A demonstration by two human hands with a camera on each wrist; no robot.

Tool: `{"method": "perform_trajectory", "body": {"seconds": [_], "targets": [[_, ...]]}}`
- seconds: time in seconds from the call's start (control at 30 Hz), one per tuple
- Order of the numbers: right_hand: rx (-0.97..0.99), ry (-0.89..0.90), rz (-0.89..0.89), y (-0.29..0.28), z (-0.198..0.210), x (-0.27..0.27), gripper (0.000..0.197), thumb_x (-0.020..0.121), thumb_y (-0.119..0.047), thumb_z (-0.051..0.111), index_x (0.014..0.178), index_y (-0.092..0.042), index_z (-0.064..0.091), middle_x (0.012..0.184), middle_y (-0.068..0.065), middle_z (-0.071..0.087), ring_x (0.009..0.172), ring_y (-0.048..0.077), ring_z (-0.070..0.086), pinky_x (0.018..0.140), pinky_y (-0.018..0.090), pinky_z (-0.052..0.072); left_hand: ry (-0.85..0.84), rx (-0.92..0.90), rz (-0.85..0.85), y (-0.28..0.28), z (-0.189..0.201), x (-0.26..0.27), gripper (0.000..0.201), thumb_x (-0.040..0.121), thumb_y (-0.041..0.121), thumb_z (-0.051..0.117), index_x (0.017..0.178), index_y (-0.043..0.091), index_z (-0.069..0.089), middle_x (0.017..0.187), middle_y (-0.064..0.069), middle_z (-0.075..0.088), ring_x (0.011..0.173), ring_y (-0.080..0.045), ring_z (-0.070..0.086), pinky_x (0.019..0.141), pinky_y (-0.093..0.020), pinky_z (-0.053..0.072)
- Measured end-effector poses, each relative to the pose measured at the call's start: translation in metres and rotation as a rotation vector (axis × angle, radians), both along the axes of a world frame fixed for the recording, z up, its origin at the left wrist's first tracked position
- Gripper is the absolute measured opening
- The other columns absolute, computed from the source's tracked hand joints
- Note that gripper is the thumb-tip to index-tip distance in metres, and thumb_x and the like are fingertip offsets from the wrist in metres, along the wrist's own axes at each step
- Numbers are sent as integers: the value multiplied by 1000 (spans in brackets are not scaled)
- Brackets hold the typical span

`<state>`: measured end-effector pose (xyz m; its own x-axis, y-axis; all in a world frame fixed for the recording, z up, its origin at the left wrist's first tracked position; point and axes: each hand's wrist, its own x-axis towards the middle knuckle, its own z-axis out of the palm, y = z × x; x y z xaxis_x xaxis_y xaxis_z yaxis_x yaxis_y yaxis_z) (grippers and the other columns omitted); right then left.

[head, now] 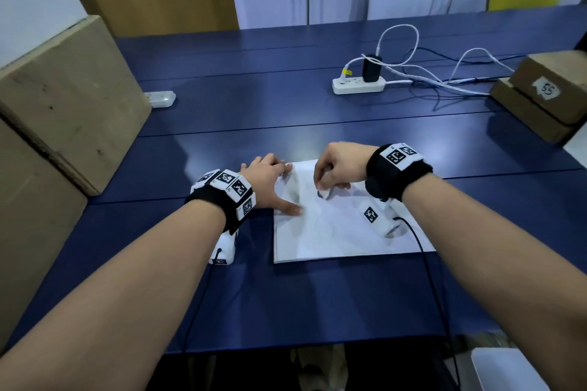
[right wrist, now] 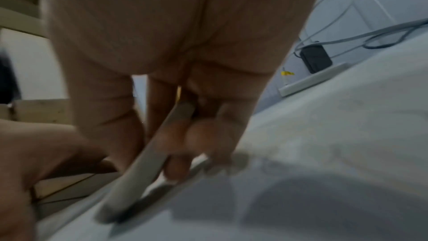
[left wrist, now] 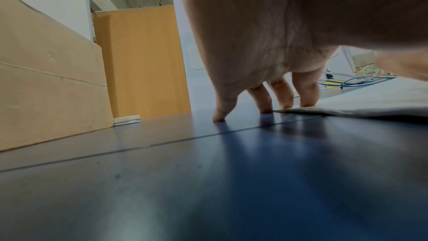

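Pinched in curled fingers (right wrist: 203, 136) of the right hand (head: 340, 165) a raised flap at the far edge of the paper (head: 333, 232), pinned left by straight fingers (left wrist: 305, 89) of the left hand (head: 266, 178), near on the table (head: 286, 295); best drawn over slowly under firm pressure, to prevent slipping.

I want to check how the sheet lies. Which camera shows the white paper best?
The head view: almost the whole paper lies on the table, left hand pressing its left edge, right hand pinching a curled-up part. The left wrist view shows only one edge; the right wrist view, a blurred close-up.
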<state>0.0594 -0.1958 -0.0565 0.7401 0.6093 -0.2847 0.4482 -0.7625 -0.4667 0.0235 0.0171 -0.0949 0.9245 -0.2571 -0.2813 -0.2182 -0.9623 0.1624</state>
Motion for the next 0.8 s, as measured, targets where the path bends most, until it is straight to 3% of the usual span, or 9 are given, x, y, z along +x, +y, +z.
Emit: {"method": "perform_trajectory", "body": {"seconds": [0.07,0.17,0.23,0.33,0.43,0.53,0.6,0.73,0.8], "targets": [[-11,-2,17,3,-1,0,6,80,-20,69,82,-19,75,57,1,66,46,13,57,58,21,48,7,8,-3,0,0,0,116,57,84,68,149,21,37,138,2,37,128,-23,34,111,-54,29],[79,-134,-109,5,-3,12,8,81,-18,66,83,-20,73,56,2,69,46,17,61,64,28,58,2,13,-5,2,1,0,115,56,84,69,148,22,38,139,2,37,129,-24,34,112,-53,30],[106,-149,-153,3,-1,16,10,80,-13,64,83,-17,73,49,-4,65,44,17,59,65,31,59,24,31,-17,2,4,-1,119,54,82,73,151,24,34,143,4,33,132,-23,31,114,-51,27],[34,-33,-39,4,2,9,9,78,-16,67,80,-20,75,51,-5,65,47,14,56,59,22,50,80,78,-54,6,8,-1,132,50,77,80,157,30,19,151,6,26,137,-23,26,118,-48,22],[10,13,24,8,2,2,5,79,-20,71,81,-21,75,51,-4,64,47,13,54,52,16,42,81,111,-76,5,12,-1,133,52,73,82,158,30,14,154,4,24,138,-24,25,117,-47,24],[94,-124,-79,11,0,11,10,83,-15,66,88,-16,74,43,-18,60,47,15,57,62,23,54,75,107,-74,4,13,-3,132,54,72,83,158,29,14,154,3,24,139,-24,25,117,-47,24],[100,-133,-93,11,1,14,10,82,-14,65,87,-16,74,44,-17,61,48,15,59,66,27,56,75,99,-69,4,12,-4,132,54,72,83,158,29,14,155,3,23,139,-24,24,118,-49,22],[8,61,61,16,2,0,8,81,-19,72,88,-17,76,46,-10,62,50,14,59,55,14,45,68,81,-67,6,8,-3,132,52,72,83,158,29,17,155,4,24,139,-25,24,118,-50,20],[29,-4,36,19,1,1,9,84,-19,69,90,-16,76,45,-13,62,53,16,62,55,12,45,68,71,-64,7,8,-2,132,51,73,83,157,29,17,154,4,24,139,-25,24,118,-50,20]]}}
